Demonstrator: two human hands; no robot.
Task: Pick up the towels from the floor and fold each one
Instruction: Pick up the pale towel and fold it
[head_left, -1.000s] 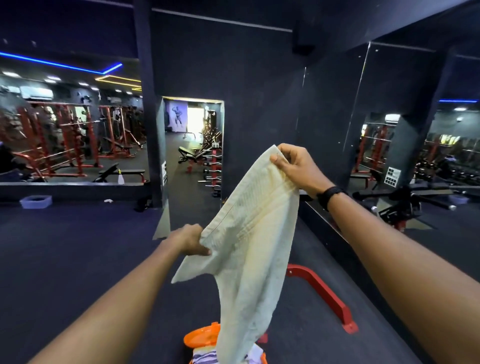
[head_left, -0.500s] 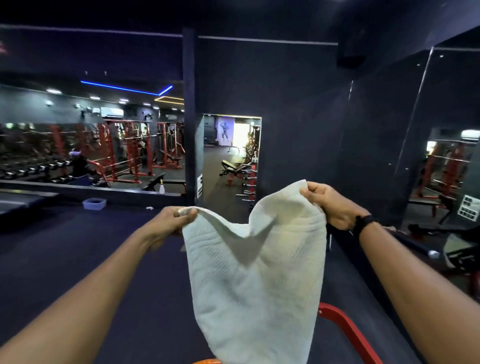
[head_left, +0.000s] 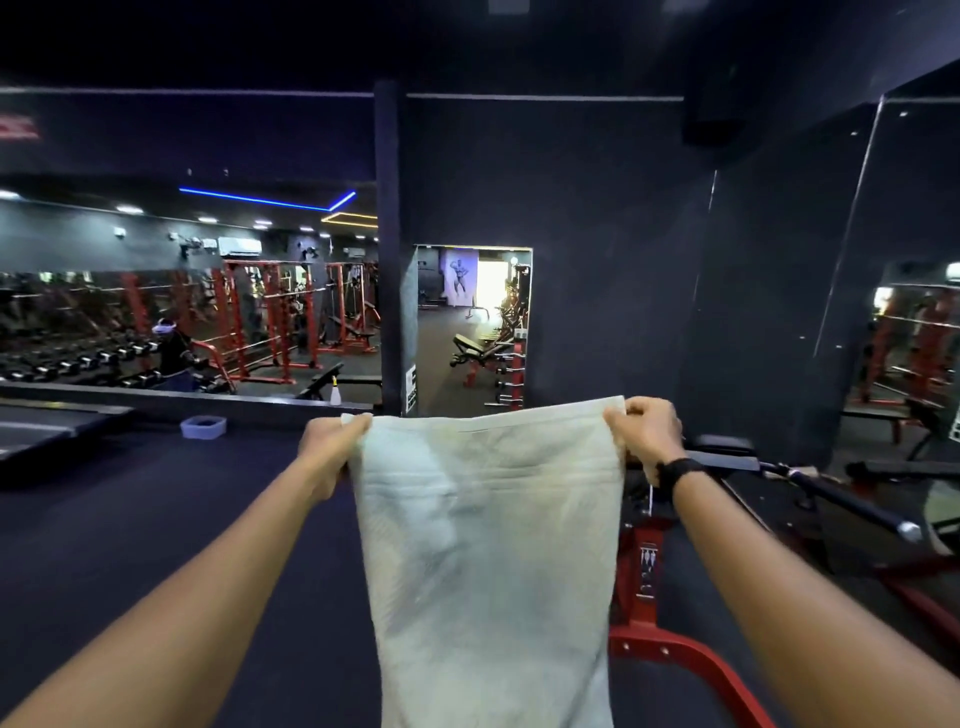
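We stand on a dark, matte gym floor (head_left: 156, 519) that fills the lower half of the view, with black walls ahead and a long wall mirror (head_left: 182, 322) on the left reflecting red steel racks and rows of dumbbells.

Hanging in front of us is the pale cream, ribbed cotton towel (head_left: 488, 561), spread flat and held up off the floor; its top edge runs level between our hands and its lower end drops out of sight at the bottom of the view.

Just behind the towel on the right stands a red metal machine frame (head_left: 641, 587) with a black padded bar (head_left: 727, 457) reaching away to the right.

Our left hand (head_left: 332, 449) is closed around the towel's upper left corner, fingers curled over the cloth. Our right hand (head_left: 647, 431), with a black band (head_left: 680, 473) on the wrist, pinches the upper right corner in the same way. Both arms are stretched forward, well apart, so the top edge is pulled taut.

Far off on the floor near the mirror sits a small pale lavender plastic tub (head_left: 203, 427); we cannot tell what is in it. Beyond it, on the ledge by the mirror, stands a white spray bottle (head_left: 335, 392).
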